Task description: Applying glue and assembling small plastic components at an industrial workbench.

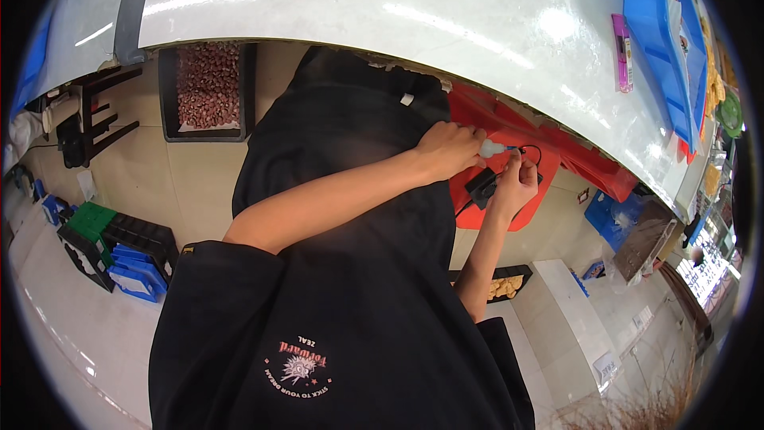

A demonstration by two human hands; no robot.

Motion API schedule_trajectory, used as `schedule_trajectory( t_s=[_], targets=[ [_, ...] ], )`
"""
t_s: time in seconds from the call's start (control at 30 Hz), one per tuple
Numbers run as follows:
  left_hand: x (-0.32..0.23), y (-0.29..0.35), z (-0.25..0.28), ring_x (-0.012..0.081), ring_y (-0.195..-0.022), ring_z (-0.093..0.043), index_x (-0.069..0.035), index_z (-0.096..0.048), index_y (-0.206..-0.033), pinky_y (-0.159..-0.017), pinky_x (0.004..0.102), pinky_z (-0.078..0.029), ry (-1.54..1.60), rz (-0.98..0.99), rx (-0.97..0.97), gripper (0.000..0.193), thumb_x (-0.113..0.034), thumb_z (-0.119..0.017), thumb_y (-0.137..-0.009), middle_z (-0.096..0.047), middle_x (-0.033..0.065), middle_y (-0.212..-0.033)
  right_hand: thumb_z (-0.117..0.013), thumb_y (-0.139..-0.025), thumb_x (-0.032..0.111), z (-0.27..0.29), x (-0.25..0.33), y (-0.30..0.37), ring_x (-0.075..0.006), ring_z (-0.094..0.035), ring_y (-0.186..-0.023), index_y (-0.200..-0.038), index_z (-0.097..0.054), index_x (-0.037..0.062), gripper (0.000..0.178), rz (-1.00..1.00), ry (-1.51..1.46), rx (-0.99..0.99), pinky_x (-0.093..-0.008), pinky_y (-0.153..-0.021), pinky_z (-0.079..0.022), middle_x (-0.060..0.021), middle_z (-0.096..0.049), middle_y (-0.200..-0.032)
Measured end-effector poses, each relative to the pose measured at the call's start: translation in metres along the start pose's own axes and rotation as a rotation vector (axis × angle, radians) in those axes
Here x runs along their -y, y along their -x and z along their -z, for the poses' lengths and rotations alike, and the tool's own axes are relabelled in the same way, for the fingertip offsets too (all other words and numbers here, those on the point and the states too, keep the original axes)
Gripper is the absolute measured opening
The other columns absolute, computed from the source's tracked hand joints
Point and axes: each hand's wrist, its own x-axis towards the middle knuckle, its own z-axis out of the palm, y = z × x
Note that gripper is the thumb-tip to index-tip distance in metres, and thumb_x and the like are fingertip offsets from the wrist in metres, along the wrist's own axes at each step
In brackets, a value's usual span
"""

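My left hand (450, 150) is closed around a small whitish squeeze bottle (491, 148), its narrow bluish tip pointing right. Close to that tip, my right hand (519, 180) pinches a thin black loop of cord (539, 153) by a small dark end. Bottle tip and cord end meet or nearly meet; I cannot tell whether they touch. Below both hands is a red stool-like surface (521, 213), with a black boxy object (481, 188) on it, partly behind my right hand.
A white table (334, 0) spans the far side, bearing a slim pink tool (622, 54) and a blue tray (649, 40). On the floor sit a black tray (169, 131) of reddish pieces, stacked crates (135, 235), and, behind my right arm, tan pieces (505, 287).
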Motion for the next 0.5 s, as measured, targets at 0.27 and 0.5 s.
schedule_trajectory(
  t_s=[0.27, 0.5],
  targets=[
    [0.0018, 0.0003, -0.0044, 0.0303, -0.072, -0.067, 0.002, -0.059, -0.099, -0.061, 0.0391, -0.053, -0.003, -0.004, -0.025, 0.048, -0.04, -0.069, -0.077, -0.066, 0.0143, -0.082, -0.07, -0.086, 0.013, -0.0004, -0.0026, -0.0002, -0.0038, -0.048, -0.065, -0.084, -0.059, -0.001, 0.018, 0.008, 0.009, -0.014, -0.0179, -0.057, -0.037, 0.0003, -0.059, -0.076],
    [0.0014, 0.0002, -0.0029, 0.0302, -0.074, -0.067, 0.001, -0.059, -0.1, -0.061, 0.0392, -0.053, 0.0, -0.002, -0.013, 0.049, -0.04, -0.069, -0.077, -0.066, 0.0143, -0.082, -0.07, -0.086, 0.015, -0.001, -0.0017, 0.0001, -0.0049, -0.048, -0.066, -0.084, -0.06, -0.001, 0.019, 0.018, 0.028, -0.018, -0.0194, -0.059, -0.038, 0.0001, -0.059, -0.076]
  ],
)
